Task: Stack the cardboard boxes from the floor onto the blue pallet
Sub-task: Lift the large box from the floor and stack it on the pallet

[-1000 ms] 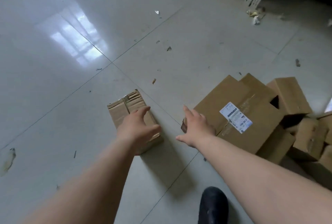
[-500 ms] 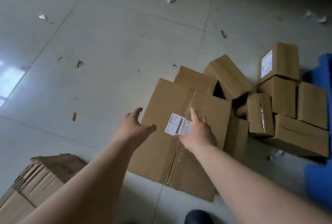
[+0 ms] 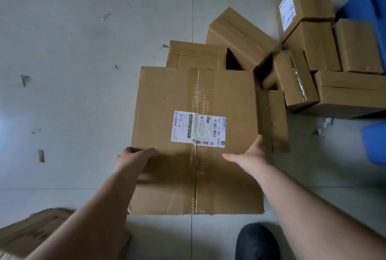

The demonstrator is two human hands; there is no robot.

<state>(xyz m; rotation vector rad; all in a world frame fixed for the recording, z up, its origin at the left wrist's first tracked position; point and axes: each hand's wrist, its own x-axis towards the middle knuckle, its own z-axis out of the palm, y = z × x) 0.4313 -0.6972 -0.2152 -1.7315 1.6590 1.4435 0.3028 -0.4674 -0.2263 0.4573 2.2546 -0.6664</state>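
A large taped cardboard box (image 3: 167,97) with a white shipping label (image 3: 198,129) lies on the floor in front of me. My left hand (image 3: 133,160) curls over its left edge. My right hand (image 3: 252,155) presses against its right edge, thumb spread on top. Both hands grip the box from its two sides. Behind it lie several smaller cardboard boxes (image 3: 240,34). The blue pallet (image 3: 371,5) shows at the right edge.
More small boxes (image 3: 351,92) are piled against the pallet at the right. A flattened cardboard stack (image 3: 31,232) lies at the bottom left. My dark shoe (image 3: 257,243) stands below the big box. Paper scraps dot the grey tiled floor (image 3: 73,51).
My view swung right from the small box on the left to the large labelled box. Both hands moved onto its left and right edges and took hold.
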